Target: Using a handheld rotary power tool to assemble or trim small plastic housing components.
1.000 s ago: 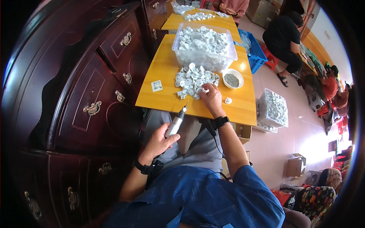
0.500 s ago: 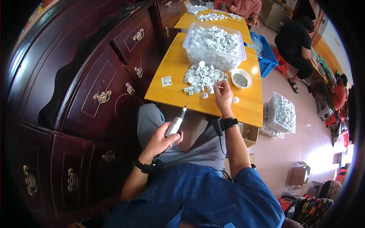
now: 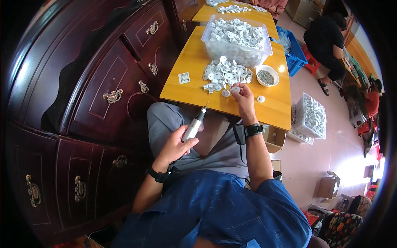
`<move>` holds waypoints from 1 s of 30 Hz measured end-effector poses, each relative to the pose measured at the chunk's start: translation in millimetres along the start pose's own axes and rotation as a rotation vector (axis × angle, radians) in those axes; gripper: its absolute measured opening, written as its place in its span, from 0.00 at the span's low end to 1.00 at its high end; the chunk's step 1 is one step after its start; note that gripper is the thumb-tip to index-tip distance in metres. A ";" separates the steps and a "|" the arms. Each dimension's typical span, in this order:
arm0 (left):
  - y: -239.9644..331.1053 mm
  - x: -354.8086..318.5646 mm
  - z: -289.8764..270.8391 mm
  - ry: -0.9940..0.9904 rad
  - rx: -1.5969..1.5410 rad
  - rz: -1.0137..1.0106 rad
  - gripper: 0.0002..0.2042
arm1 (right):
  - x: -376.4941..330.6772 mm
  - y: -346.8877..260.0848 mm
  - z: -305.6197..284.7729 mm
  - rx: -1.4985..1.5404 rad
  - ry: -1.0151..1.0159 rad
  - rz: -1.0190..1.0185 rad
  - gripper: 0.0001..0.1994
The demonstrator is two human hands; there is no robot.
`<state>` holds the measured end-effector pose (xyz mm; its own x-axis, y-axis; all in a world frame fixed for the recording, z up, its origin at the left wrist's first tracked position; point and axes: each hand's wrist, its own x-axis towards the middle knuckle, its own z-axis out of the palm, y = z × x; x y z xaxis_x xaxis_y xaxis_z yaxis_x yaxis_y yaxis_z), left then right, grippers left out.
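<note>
My left hand point(image 3: 177, 144) is wrapped round a silver electric screwdriver point(image 3: 193, 127), its thin bit pointing up toward the table edge. Between the thumb and fingers of my right hand point(image 3: 245, 99) is a small round white plastic part point(image 3: 235, 89), held over the near edge of the yellow table point(image 3: 182, 90). Beyond it lies a loose heap of similar white parts point(image 3: 227, 74). Two single parts sit close to my right hand, one on each side. A white bowl point(image 3: 267, 75) of small metal screws point(image 3: 265, 77) stands to the right of the heap.
A clear plastic bin point(image 3: 211, 48) full of white parts stands behind the heap. Dark wooden drawers point(image 3: 93, 103) line the left side. On the right are stacked bins point(image 3: 311, 118), a blue crate point(image 3: 295, 62) and a seated person in black point(image 3: 324, 43). Another person sits at the far table.
My right hand has drawn back slightly from the heap, and a white part now shows in its fingers. The view has shifted a little; my left hand still holds the screwdriver.
</note>
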<state>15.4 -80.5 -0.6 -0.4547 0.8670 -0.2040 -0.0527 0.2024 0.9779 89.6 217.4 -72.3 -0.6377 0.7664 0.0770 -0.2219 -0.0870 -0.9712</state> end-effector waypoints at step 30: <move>-7.0 75.8 10.5 -0.081 0.116 0.004 0.24 | -14.6 7.8 20.1 -0.253 0.084 0.030 0.13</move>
<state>-9.4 -11.4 -23.4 -0.3811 0.9009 -0.2076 0.0539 0.2458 0.9678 82.4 192.8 -76.5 -0.5755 0.8169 0.0389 -0.0054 0.0437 -0.9990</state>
